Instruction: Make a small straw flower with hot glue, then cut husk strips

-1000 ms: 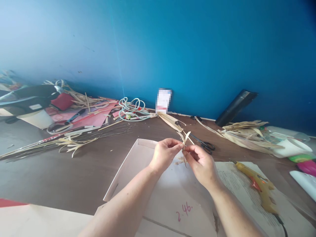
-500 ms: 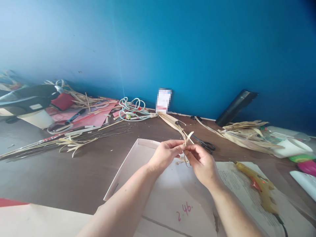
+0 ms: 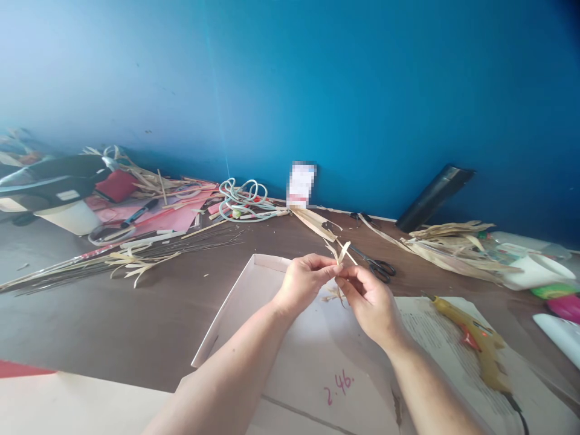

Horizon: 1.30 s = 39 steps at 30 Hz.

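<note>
Between my fingertips is a small piece of dried corn husk [image 3: 343,251], its pale split ends sticking up above them. My left hand [image 3: 306,281] pinches it from the left, and my right hand [image 3: 368,296] pinches it from the right; the fingertips meet and hide its middle. Below them, loose husk scraps [image 3: 334,296] show over the white cardboard box lid [image 3: 226,308]. Just beyond my right hand lie black-handled scissors [image 3: 382,269], and a longer husk strip [image 3: 313,222] stretches out behind the fingers.
At right, a yellow glue gun [image 3: 480,341] rests on printed paper [image 3: 417,314]. A husk bundle [image 3: 453,248] and a black tube [image 3: 435,196] are by the blue wall. A phone [image 3: 301,184] leans there, beside a coiled pale cable [image 3: 242,199]. Thin wires [image 3: 181,248] lie left.
The husk ends above my fingers have shifted slightly and now spread into a V. Both hands stay pinched together in nearly the same place.
</note>
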### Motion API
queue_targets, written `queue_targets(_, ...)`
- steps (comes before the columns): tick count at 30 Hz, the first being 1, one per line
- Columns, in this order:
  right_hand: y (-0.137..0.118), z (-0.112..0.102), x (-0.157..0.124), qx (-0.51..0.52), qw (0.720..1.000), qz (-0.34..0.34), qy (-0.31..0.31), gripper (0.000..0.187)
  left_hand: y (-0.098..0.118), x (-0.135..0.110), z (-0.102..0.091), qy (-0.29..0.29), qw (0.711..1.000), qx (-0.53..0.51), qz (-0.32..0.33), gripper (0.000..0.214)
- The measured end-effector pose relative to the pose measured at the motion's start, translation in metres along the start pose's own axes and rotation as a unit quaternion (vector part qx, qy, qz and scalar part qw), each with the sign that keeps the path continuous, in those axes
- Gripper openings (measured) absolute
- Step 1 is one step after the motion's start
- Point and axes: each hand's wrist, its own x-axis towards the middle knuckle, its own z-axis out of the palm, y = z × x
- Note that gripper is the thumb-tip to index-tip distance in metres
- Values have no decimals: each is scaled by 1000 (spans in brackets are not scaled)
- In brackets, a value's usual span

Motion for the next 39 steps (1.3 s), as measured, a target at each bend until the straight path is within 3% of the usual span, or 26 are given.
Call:
queue_targets(19, 2, 0, -1, 8, 1000, -27, -2, 10, 2, 0, -1, 22, 994, 80, 71, 16)
queue_targets(25, 1, 0, 0, 19, 1000, -8, -5, 14, 2, 0, 0, 24, 996, 62, 53, 17)
queue_targets(33, 0, -1, 0, -2, 1000, 0, 0, 19, 5, -2, -2, -25, 998, 56, 31, 22)
queue_targets(39, -1, -2, 0, 3, 1000, -1, -3, 18, 1, 0, -2, -4, 999, 35, 27, 22)
